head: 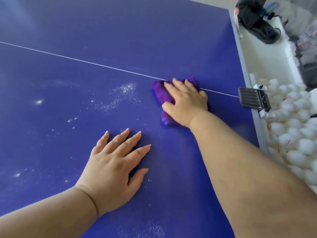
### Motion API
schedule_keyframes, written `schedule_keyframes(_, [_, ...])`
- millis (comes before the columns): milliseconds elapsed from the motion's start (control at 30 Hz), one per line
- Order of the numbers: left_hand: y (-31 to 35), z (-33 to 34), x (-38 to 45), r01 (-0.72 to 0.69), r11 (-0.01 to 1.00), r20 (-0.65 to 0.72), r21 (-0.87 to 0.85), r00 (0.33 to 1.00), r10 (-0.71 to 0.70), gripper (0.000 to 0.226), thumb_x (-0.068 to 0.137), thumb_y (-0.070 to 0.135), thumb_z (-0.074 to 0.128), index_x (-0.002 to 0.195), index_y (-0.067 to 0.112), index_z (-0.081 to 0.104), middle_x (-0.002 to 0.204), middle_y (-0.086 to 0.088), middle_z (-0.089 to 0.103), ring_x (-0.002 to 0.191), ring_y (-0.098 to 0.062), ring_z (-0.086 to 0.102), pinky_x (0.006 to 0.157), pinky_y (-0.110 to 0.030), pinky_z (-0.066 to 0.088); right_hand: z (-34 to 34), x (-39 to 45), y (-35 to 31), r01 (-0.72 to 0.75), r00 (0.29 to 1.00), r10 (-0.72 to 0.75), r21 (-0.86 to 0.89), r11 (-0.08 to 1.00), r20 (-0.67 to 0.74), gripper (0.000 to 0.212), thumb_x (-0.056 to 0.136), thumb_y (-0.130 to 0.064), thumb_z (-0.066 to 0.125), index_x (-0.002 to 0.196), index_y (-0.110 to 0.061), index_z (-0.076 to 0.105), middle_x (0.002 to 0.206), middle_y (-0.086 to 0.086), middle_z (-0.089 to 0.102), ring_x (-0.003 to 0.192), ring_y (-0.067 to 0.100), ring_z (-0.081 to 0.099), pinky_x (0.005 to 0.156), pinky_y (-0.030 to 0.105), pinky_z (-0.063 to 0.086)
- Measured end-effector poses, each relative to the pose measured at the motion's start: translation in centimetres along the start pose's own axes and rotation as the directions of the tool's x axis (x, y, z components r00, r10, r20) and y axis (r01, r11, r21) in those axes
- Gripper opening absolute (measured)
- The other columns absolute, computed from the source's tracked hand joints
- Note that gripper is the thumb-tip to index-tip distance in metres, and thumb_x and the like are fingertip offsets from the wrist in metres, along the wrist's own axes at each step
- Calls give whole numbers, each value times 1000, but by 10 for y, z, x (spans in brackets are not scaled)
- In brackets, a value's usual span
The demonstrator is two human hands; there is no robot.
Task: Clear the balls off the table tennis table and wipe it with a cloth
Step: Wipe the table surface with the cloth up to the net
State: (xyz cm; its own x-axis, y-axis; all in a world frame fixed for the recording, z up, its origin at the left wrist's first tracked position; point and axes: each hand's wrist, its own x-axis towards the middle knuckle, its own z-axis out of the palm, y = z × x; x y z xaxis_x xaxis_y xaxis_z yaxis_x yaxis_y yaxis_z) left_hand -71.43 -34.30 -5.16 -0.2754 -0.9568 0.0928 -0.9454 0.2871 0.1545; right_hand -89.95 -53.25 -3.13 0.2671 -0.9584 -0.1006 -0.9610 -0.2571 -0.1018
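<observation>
The blue table tennis table point(120, 48) fills most of the view, crossed by a thin white line. My right hand point(186, 103) presses flat on a purple fluffy cloth point(161, 94) lying on that line, near the table's right edge. Straight fingers cover most of the cloth. My left hand point(113, 166) rests flat on the bare blue surface nearer to me, fingers spread. White dust specks point(123, 93) lie left of the cloth. Several white balls point(291, 134) are heaped off the table's right edge. No ball lies on the table surface in view.
A black clamp point(253, 98) grips the table's grey right edge beside the ball heap. A black bag point(255, 18) lies on the pale floor at the top right. More white specks dot the surface at the left and near the bottom.
</observation>
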Motion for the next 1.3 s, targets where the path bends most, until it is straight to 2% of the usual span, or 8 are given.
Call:
schedule_keyframes(167, [1, 0, -1, 1, 1000, 11, 3, 1000, -1, 51, 86, 53, 42, 129, 32, 61, 140, 2, 54, 133, -28, 46, 107, -59, 33, 5, -78, 31, 206, 978, -208, -46, 977, -34, 71, 77, -58, 35, 147, -44, 28, 160, -13, 20, 148, 17, 15, 108, 45, 27])
schedule_keyframes(333, [0, 1, 1, 1, 1000, -3, -11, 1000, -1, 50, 86, 52, 44, 128, 32, 60, 141, 3, 52, 134, -27, 45, 108, -59, 32, -2, -37, 79, -121, 993, 120, -39, 992, -18, 69, 82, -58, 35, 148, -44, 24, 161, -11, 17, 148, 19, 11, 113, 53, 25])
schedule_keyframes(467, [-2, 2, 1, -2, 1000, -14, -15, 1000, 2, 49, 85, 52, 46, 128, 33, 61, 141, 4, 53, 134, -27, 46, 106, -60, 34, -5, 16, 46, -290, 957, 290, -4, 957, 5, 66, 86, -55, 32, 149, -43, 17, 162, -11, 7, 149, 24, 2, 112, 60, 15])
schedule_keyframes(700, [0, -2, 0, 7, 1000, -20, 8, 1000, -7, 49, 83, 52, 46, 122, 29, 65, 135, 3, 57, 128, -27, 51, 105, -58, 36, 5, -31, -45, 15, 999, -16, 20, 1000, 30, 70, 82, -58, 33, 149, -45, 16, 162, -15, 4, 149, 21, 1, 110, 57, 16])
schedule_keyframes(900, [-1, -15, -19, 123, 989, -16, -81, 992, -124, 50, 85, 50, 42, 120, 21, 63, 124, 0, 62, 122, -29, 55, 104, -49, 39, 9, -130, 9, 213, 977, -212, -72, 974, 20, 75, 74, -63, 30, 147, -47, 22, 160, -18, 14, 149, 16, 10, 109, 46, 27])
schedule_keyframes(1033, [-14, -30, -76, 129, 992, 0, -8, 992, -129, 48, 88, 49, 40, 124, 26, 63, 130, 1, 59, 126, -28, 51, 109, -49, 34, 5, -108, 39, -51, 998, 52, -80, 995, 17, 70, 80, -61, 33, 147, -45, 24, 160, -15, 17, 148, 18, 11, 108, 50, 29])
schedule_keyframes(1167, [-20, -20, -113, 149, 989, 43, 21, 988, -150, 50, 94, 47, 32, 130, 26, 60, 140, 0, 53, 133, -27, 45, 111, -50, 31, 2, -70, -2, -445, 895, 444, 42, 894, 46, 67, 87, -60, 30, 150, -43, 16, 162, -9, 6, 149, 28, 2, 108, 61, 20])
schedule_keyframes(1300, [-20, -16, -113, 146, 989, 12, 1, 989, -146, 47, 92, 42, 38, 130, 26, 60, 142, -1, 51, 136, -28, 42, 112, -51, 29, 4, -97, -53, -259, 963, 257, 20, 966, 81, 71, 83, -62, 29, 149, -46, 10, 162, -11, 1, 149, 27, -2, 107, 58, 19])
